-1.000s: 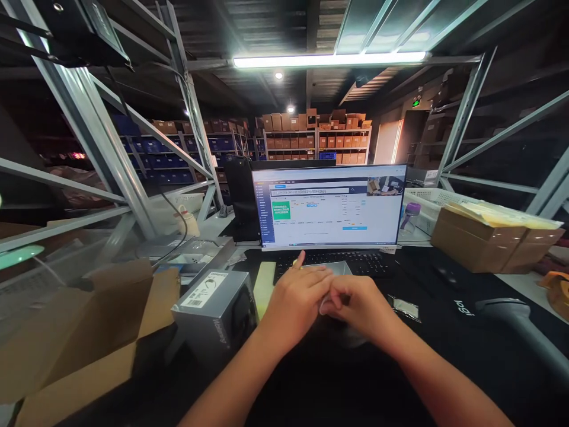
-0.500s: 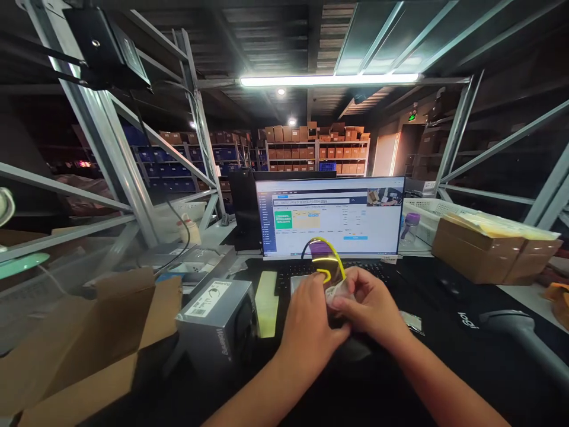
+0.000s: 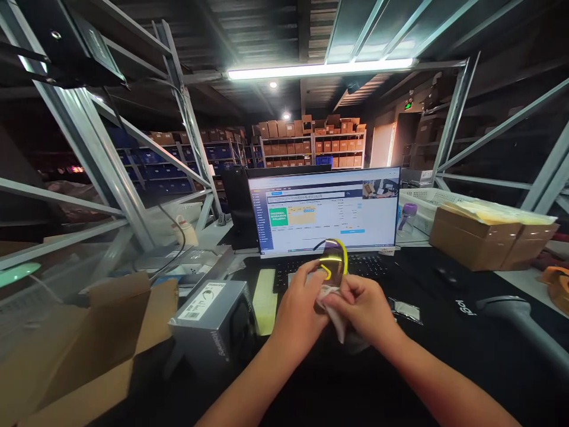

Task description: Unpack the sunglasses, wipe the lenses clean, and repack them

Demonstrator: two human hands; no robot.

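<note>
Above the keyboard I hold a pair of sunglasses [image 3: 333, 259] with a yellow frame and a dark tinted lens, tilted up. My left hand [image 3: 302, 305] is closed around its left and lower part, fingers by the curled yellow end. A thin white cloth or soft pouch [image 3: 338, 325] hangs from under the lens; I cannot tell which. My right hand [image 3: 367, 305] pinches this white fabric at the right edge of the sunglasses. The lower part of the sunglasses is hidden by the hands and fabric.
A grey printed box [image 3: 211, 323] and an open cardboard box [image 3: 93, 338] stand at the left, beside a pale yellow-green strip [image 3: 265, 302]. The monitor [image 3: 326, 216] and keyboard [image 3: 368, 265] lie ahead. On the right are a small clear packet [image 3: 406, 311], a mouse [image 3: 446, 276], a barcode scanner [image 3: 507, 307] and cardboard boxes [image 3: 475, 246].
The white fabric now hangs lower and more of it shows below the hands. The sunglasses have turned slightly, so more of the lens is visible. The view has shifted a little.
</note>
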